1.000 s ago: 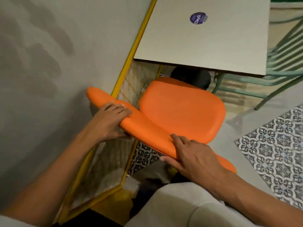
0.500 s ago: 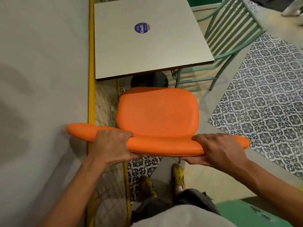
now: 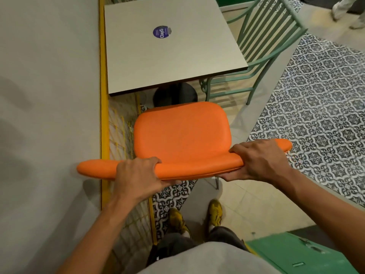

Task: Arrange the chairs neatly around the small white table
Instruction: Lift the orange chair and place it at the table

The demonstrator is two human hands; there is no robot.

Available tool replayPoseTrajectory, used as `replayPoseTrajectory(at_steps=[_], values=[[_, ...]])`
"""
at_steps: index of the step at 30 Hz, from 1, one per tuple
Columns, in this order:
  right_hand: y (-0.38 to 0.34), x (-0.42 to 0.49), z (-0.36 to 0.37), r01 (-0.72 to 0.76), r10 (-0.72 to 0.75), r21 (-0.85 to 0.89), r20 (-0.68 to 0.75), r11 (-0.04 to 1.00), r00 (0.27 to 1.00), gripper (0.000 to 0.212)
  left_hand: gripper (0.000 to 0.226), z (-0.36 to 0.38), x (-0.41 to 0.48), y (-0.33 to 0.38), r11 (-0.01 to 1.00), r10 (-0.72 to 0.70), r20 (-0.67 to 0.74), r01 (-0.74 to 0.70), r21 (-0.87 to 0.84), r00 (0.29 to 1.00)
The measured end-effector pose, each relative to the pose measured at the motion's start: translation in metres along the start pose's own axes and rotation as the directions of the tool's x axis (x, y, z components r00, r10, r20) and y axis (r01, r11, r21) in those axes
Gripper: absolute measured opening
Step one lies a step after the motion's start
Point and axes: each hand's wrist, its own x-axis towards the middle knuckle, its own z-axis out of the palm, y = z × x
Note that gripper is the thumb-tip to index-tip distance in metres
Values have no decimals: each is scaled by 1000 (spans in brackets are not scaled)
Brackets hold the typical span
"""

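Note:
An orange padded chair [image 3: 181, 133] stands in front of me, its seat facing the small white square table [image 3: 167, 56] and stopping just short of the table's near edge. My left hand [image 3: 138, 175] grips the left part of the chair's curved backrest. My right hand [image 3: 258, 161] grips the right part of the same backrest. A green metal chair [image 3: 262, 42] with a slatted back stands at the table's right side, partly under the tabletop. The table's dark round base [image 3: 175, 93] shows beyond the orange seat.
A grey wall [image 3: 49, 115] with a yellow frame [image 3: 103, 115] and yellow mesh runs close along the left of table and chair. Patterned tiles [image 3: 316, 119] cover the floor at right. A green surface [image 3: 300, 254] sits at lower right. Someone's shoes [image 3: 343, 10] appear far top right.
The view has swung from tilted to square behind the chair. The orange chair now faces the table straight on, and both hands stay on the backrest, now nearer its ends.

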Motion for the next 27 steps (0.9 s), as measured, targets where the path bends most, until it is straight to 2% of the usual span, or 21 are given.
replayPoseTrajectory(at_steps=[6,12,27], values=[[33,1,3,80,-80,4,4,997,997,98,92,5,-6,22,998,-33,3,33,-56,999],[45,16,3,83,-83,5,-24,996,996,91,89,4,12,20,999,-16,-38,15,-36,999],[61,75,11,86,-92,-108,-58,990,994,91,102,10,66,-8,999,-32,-66,34,34,997]])
